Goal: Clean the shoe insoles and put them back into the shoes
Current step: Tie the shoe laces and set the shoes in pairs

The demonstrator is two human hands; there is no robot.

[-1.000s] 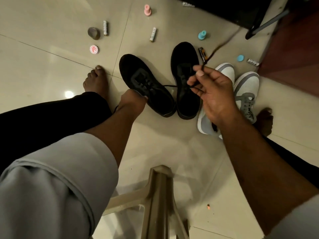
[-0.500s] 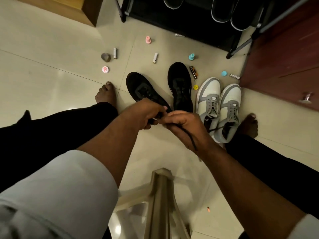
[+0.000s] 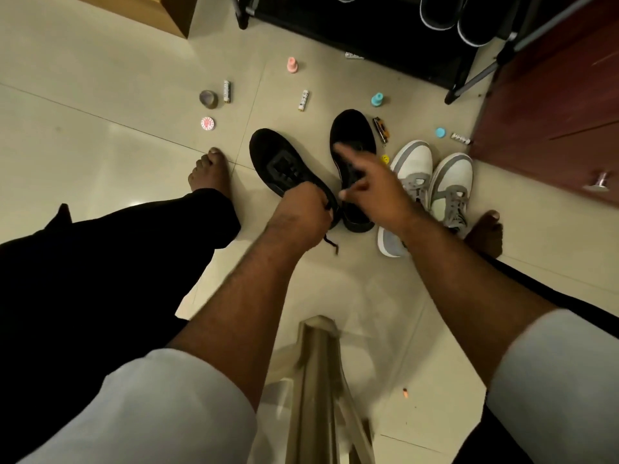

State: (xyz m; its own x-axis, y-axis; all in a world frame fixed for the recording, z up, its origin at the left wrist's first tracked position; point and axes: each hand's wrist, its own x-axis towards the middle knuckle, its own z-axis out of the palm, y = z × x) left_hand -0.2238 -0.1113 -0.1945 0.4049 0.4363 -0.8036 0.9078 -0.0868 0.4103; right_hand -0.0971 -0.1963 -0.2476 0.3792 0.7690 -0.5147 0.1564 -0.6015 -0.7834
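Two black shoes stand on the tiled floor: the left black shoe (image 3: pixel 278 159) and the right black shoe (image 3: pixel 351 135). My left hand (image 3: pixel 301 212) sits over the heel end of the left black shoe, fingers curled round its black lace (image 3: pixel 330 242), whose end dangles below the hand. My right hand (image 3: pixel 371 189) hovers over the right black shoe with the forefinger stretched forward and the other fingers spread, holding nothing. A grey and white pair of sneakers (image 3: pixel 432 175) stands just to the right. No insole shows.
Small items litter the floor: batteries (image 3: pixel 227 91), a tape roll (image 3: pixel 208 98), pink (image 3: pixel 292 65) and blue (image 3: pixel 377 99) caps. A black shoe rack (image 3: pixel 385 38) stands at the back, a dark red cabinet (image 3: pixel 552 105) at right, a plastic stool leg (image 3: pixel 318 380) near me. My bare feet flank the shoes.
My right hand has let go of the lace and moved forward over the right black shoe, fingers spreading. My left hand stays at the left shoe with the lace in it.
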